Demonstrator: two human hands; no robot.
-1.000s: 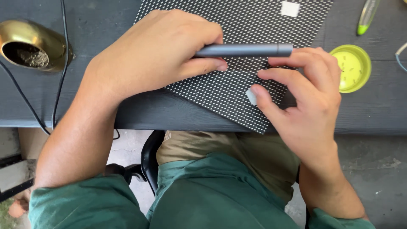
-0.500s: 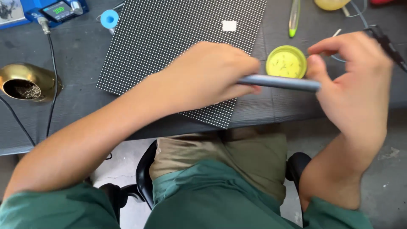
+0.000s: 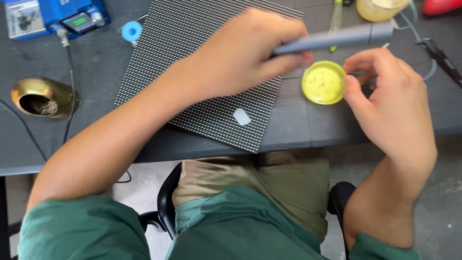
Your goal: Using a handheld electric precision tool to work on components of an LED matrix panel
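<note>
My left hand (image 3: 240, 53) reaches across a black dotted panel (image 3: 183, 33) and is closed around a grey pen-shaped tool (image 3: 337, 37). The tool points right, above a small round yellow tin (image 3: 323, 83) on the dark table (image 3: 298, 130). My right hand (image 3: 390, 101) sits just right of the tin, with thumb and forefinger pinching its rim. A small white piece (image 3: 241, 116) lies on the panel near its front corner.
A brass tip-cleaner pot (image 3: 41, 97) stands at the left, with a blue bench unit (image 3: 72, 17) and cables behind it. A blue spool (image 3: 131, 31), a green pen (image 3: 335, 14), a yellow jar (image 3: 380, 7) and black pliers (image 3: 440, 55) lie along the back and right.
My left hand carried the grey tool rightward and up over the yellow tin. My right hand left the tool's end and came down onto the tin's rim.
</note>
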